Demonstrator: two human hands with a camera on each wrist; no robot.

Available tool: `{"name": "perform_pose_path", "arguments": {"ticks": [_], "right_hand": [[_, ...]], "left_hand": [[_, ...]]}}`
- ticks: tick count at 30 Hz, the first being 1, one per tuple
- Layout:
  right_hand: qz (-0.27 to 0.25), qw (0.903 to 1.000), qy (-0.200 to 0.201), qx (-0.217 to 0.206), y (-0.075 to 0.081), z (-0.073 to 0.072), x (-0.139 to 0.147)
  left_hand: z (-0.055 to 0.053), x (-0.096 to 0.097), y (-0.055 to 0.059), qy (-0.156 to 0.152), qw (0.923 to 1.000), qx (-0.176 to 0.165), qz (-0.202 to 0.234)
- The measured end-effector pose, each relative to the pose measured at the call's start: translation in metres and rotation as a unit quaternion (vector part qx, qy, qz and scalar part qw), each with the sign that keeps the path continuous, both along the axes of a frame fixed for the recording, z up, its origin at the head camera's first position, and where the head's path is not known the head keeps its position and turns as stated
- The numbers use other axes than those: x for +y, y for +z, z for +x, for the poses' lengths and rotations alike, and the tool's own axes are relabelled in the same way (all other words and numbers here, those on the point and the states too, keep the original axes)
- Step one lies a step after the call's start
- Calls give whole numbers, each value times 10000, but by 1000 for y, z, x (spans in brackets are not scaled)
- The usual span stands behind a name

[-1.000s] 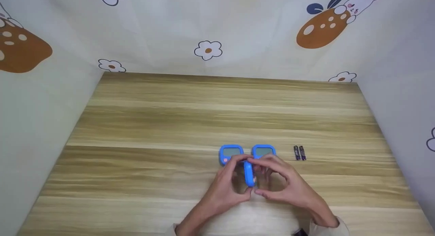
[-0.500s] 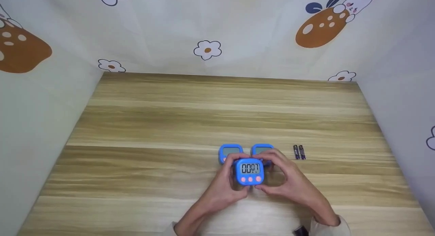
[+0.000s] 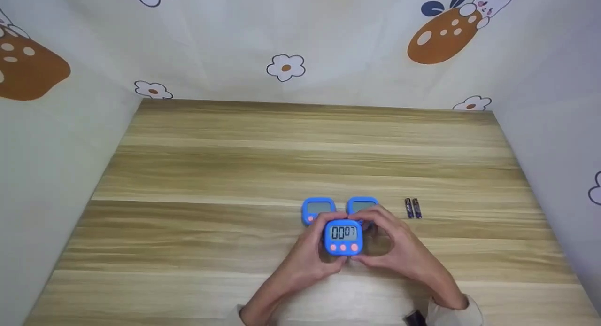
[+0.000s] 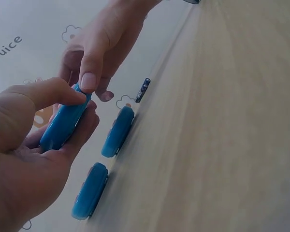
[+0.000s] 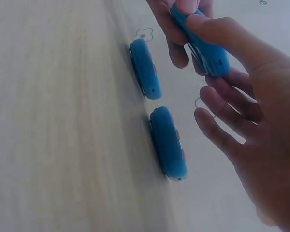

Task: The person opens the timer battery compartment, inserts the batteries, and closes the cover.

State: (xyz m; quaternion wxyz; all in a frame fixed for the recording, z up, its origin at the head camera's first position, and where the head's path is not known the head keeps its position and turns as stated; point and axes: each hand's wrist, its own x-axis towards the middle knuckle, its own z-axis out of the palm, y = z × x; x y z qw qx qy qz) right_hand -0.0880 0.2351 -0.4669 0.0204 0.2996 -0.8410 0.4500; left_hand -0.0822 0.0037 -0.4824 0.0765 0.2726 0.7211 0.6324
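Blue timer (image 3: 343,237) is held a bit below and right of center in the head view, face toward the cam. Rounded, squarish body w/ chunky blue edges, gray LCD up top reading 00 07 (the 07 is smaller), 3 pinkish buttons in a row underneath. Pretty much upright, no real tilt tbh. From the left wrist cam it's edge-on and slanted, mid-left of the frame; on the right wrist cam it's up near the top.

Hands: both are on it, fingers curved, each making a big C. L hand (image 3: 306,258) grips the left side, fingers over the top edge & thumb at the bottom. R hand (image 3: 404,248) does the same on the right, w/ fingertips at the top right corner & thumb at the bottom edge, and a gap between palm and timer. Fingertips of the 2 hands are close along the top edge.

Behind it, 2 more blue timers, left one (image 3: 318,207) and right one (image 3: 362,205), lie on the wood-look table (image 3: 225,175), both partly covered by fingers. Off to the right, 2 dark batteries (image 3: 409,208) sit side by side. Bottom right there's some black thing (image 3: 415,318) by the R sleeve (image 3: 454,313), cut off by the frame so idk what it is.
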Motion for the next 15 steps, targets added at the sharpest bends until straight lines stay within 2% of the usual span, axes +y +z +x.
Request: {"name": "perform_pose_path", "arguments": {"ticks": [2,5,9,12,15], "right_hand": [[0,10000,-4,-43,-1,0,0],[-62,9999,35,-88,-2,0,0],[-110,9997,93,-176,-1,-1,-1],[-90,9996,102,-256,0,0,-2],[-133,9996,83,-231,0,0,-3]], "left_hand": [[-1,-1,0,91,9995,208,-205],[-3,-2,0,272,9960,716,-470],[-6,-5,2,554,9840,1359,-1007],[-7,-11,7,636,9766,1514,-1389],[-12,-21,11,668,9763,1384,-1526]]}}
